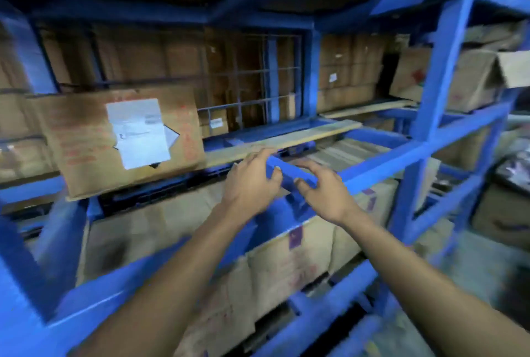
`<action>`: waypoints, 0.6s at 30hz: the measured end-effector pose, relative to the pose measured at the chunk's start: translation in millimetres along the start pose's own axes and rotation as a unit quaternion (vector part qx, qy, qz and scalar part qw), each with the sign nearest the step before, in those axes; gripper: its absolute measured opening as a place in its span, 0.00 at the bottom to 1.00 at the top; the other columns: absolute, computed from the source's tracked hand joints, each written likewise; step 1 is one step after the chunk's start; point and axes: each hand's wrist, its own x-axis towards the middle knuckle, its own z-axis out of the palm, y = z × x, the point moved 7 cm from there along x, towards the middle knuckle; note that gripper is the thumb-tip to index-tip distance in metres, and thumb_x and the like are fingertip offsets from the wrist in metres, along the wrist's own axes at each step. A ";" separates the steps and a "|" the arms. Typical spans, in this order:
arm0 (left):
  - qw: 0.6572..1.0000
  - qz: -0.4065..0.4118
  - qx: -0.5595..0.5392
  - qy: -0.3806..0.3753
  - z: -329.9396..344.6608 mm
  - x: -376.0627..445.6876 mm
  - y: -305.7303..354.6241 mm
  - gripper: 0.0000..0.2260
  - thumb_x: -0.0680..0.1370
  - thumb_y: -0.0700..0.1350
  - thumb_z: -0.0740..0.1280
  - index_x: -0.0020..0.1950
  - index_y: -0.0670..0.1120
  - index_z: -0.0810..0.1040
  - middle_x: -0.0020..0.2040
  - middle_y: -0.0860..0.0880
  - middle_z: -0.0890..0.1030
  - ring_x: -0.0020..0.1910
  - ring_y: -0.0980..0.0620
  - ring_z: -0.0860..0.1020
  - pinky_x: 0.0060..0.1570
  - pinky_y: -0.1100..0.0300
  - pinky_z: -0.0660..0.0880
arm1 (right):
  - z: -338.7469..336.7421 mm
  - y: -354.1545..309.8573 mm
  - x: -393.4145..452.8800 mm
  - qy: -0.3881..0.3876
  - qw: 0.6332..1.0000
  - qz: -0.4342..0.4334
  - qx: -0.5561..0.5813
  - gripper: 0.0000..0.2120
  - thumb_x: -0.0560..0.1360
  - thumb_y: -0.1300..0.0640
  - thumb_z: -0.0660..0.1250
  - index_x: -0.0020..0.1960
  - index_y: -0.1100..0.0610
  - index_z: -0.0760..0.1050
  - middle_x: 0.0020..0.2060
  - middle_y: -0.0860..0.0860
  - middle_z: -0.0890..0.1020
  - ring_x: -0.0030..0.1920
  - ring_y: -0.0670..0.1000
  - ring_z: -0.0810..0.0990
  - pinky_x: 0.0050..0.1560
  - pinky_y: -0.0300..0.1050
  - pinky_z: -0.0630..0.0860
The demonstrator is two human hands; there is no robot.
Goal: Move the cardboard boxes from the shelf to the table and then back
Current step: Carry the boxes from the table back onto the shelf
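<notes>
A brown cardboard box (86, 144) with a white label and red print stands on the blue metal shelf (381, 161), at the left of the middle level. Its front overhangs the shelf edge a little. My left hand (251, 181) and my right hand (324, 193) are both raised in front of the shelf's front rail, to the right of that box. Their fingers are spread and neither hand holds anything. The left hand's fingertips reach up to a wooden plank (281, 138) lying on the shelf. The picture is blurred.
Large cardboard boxes (275, 265) fill the level below my hands. More boxes (350, 70) are stacked at the back and at the right (470, 78). A wire grid (252, 78) closes the shelf's back. Blue uprights (441, 70) frame each bay.
</notes>
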 end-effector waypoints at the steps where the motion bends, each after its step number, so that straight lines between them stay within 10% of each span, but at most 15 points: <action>1: 0.999 0.029 -0.033 -0.014 14.3 -11.3 18.0 0.18 0.78 0.49 0.63 0.69 0.54 0.73 0.64 0.48 0.79 0.63 0.44 0.76 0.62 0.50 0.72 | -18.4 10.2 -28.3 0.028 0.999 0.024 -0.013 0.19 0.76 0.54 0.66 0.66 0.54 0.76 0.63 0.56 0.79 0.64 0.56 0.76 0.64 0.41 0.65; 7: 0.955 0.129 -0.218 -0.158 114.4 -91.7 136.6 0.15 0.74 0.50 0.62 0.59 0.54 0.80 0.51 0.50 0.84 0.48 0.47 0.83 0.53 0.51 0.78 | -133.9 78.5 -228.5 0.151 0.952 0.257 -0.066 0.14 0.77 0.59 0.67 0.62 0.55 0.79 0.45 0.58 0.83 0.42 0.57 0.79 0.44 0.42 0.69; 18: 0.760 0.289 -0.386 -0.437 200.1 -304.2 427.3 0.10 0.78 0.47 0.66 0.59 0.55 0.80 0.42 0.53 0.81 0.45 0.53 0.79 0.42 0.62 0.70 | -325.9 31.6 -538.1 0.426 0.764 0.452 -0.175 0.12 0.76 0.55 0.65 0.57 0.50 0.81 0.51 0.48 0.85 0.52 0.47 0.83 0.56 0.44 0.78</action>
